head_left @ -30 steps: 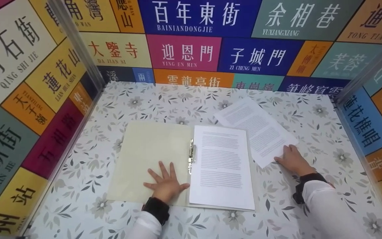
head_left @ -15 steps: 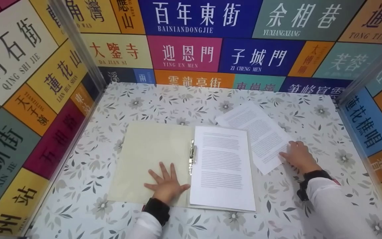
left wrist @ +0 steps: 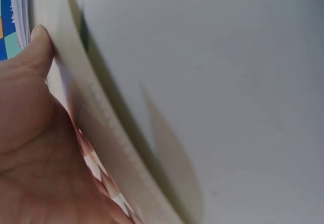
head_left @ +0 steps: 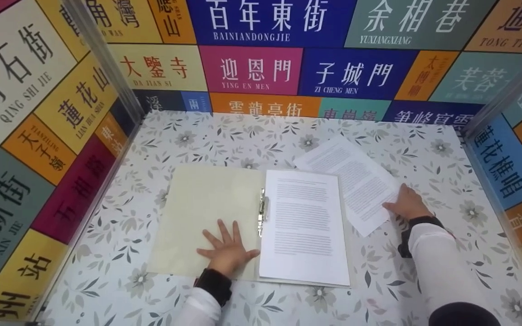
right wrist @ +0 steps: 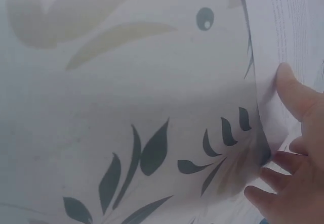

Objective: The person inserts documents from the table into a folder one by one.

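An open cream file folder (head_left: 206, 194) lies in the middle of the table, with a metal clip (head_left: 261, 213) at its spine. Printed pages (head_left: 304, 226) rest on its right side. My left hand (head_left: 228, 253) presses flat on the left cover with fingers spread; the left wrist view shows its thumb (left wrist: 38, 49) against the cover's surface. Beyond the folder's right edge, my right hand (head_left: 407, 203) pinches the near right corner of a slanted printed sheet (head_left: 351, 176). In the right wrist view, its thumb (right wrist: 293, 90) lies over the sheet and the other fingers are at the edge below.
The table (head_left: 120, 235) has a cloth with leaves and flowers. A back wall (head_left: 252, 72) of colourful lettered panels stands behind it, with side walls at left (head_left: 25, 181) and right (head_left: 496, 163). The slanted sheet's left part overlaps the folder's upper right corner in the head view.
My right hand and the slanted sheet have shifted slightly right and toward me, with a small move back up at the end. My left hand and the folder have stayed put.
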Demonstrator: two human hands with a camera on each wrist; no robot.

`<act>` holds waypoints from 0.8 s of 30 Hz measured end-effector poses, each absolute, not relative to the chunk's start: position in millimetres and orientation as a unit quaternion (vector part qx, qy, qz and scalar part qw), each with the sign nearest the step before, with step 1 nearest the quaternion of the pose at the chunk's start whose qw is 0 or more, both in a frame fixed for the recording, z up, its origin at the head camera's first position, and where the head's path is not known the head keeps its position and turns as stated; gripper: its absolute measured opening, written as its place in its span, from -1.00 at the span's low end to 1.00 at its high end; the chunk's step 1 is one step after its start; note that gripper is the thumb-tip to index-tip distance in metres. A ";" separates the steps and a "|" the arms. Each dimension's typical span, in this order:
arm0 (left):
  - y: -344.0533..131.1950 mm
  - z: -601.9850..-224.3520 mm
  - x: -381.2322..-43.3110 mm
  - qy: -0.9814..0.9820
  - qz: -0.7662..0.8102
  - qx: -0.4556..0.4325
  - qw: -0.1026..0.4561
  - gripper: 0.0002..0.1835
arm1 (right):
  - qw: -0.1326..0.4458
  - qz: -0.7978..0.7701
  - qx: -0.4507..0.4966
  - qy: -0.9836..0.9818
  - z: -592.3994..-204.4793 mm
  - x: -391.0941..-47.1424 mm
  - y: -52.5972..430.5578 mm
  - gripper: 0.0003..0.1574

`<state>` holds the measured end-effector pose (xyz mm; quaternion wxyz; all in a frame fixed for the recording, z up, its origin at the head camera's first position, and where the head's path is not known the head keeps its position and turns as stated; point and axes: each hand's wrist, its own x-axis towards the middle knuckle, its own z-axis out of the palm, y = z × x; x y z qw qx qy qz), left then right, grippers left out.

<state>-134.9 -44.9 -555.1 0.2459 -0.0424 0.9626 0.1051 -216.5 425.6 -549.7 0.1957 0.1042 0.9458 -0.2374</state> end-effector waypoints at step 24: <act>-44.1 -555.9 -134.6 0.963 0.106 -0.049 0.242 0.17 | 0.167 -0.153 0.113 0.967 -531.6 -229.9 421.1 -0.30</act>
